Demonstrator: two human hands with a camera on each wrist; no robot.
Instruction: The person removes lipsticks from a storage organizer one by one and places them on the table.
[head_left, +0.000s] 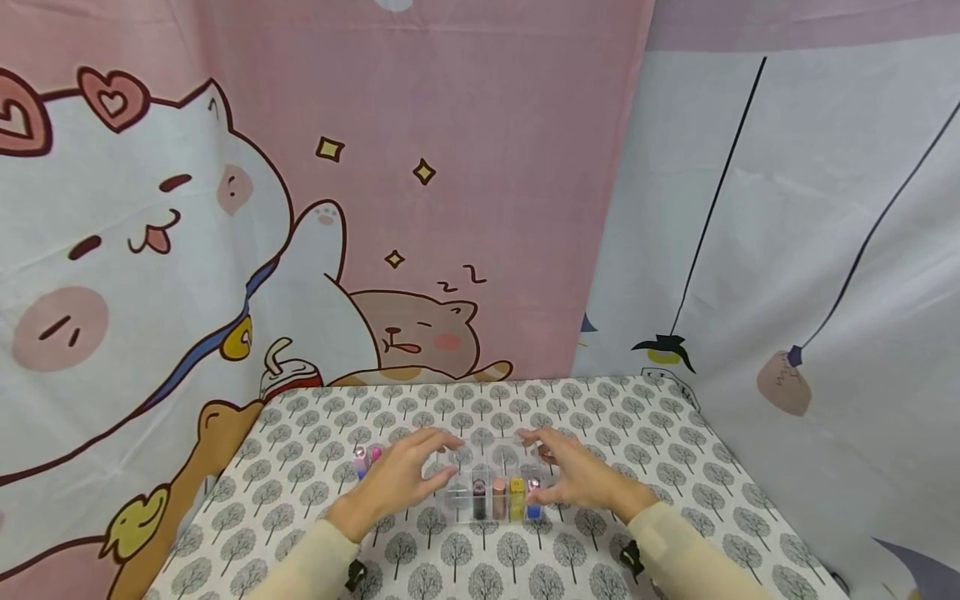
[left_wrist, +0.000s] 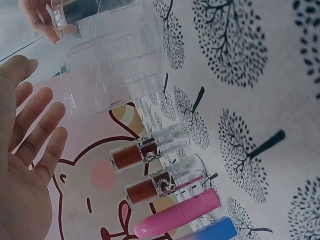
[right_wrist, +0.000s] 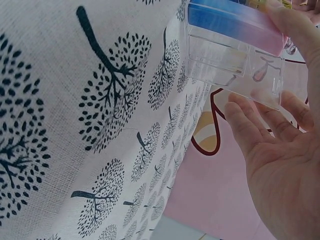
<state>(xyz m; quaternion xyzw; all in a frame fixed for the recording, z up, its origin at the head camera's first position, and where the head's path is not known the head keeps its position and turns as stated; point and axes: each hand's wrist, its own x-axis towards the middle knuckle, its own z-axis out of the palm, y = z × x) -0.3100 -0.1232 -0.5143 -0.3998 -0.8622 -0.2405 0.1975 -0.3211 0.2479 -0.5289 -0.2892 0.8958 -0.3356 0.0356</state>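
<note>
A clear plastic organizer (head_left: 456,505) with compartments stands on the table between both hands. Along its front row are a dark tube (head_left: 479,502), a pinkish-brown tube (head_left: 499,500), a yellow tube (head_left: 517,502) and a blue-and-pink tube (right_wrist: 235,24). My left hand (head_left: 405,468) is by the organizer's left side, its fingers spread and holding nothing; the left wrist view shows a gap between them. Around the right side is my right hand (head_left: 581,475), with loosely bent fingers near the back corner and thumb by the blue-and-pink tube's end. Whether it touches is hard to tell.
Left of the organizer stand two reddish-brown lip gloss tubes (left_wrist: 132,158), a bright pink tube (left_wrist: 177,214) and a blue-ended tube (left_wrist: 215,231). A tree-print cloth (head_left: 420,575) covers the table. Cartoon-print curtains (head_left: 510,167) hang behind and beside it.
</note>
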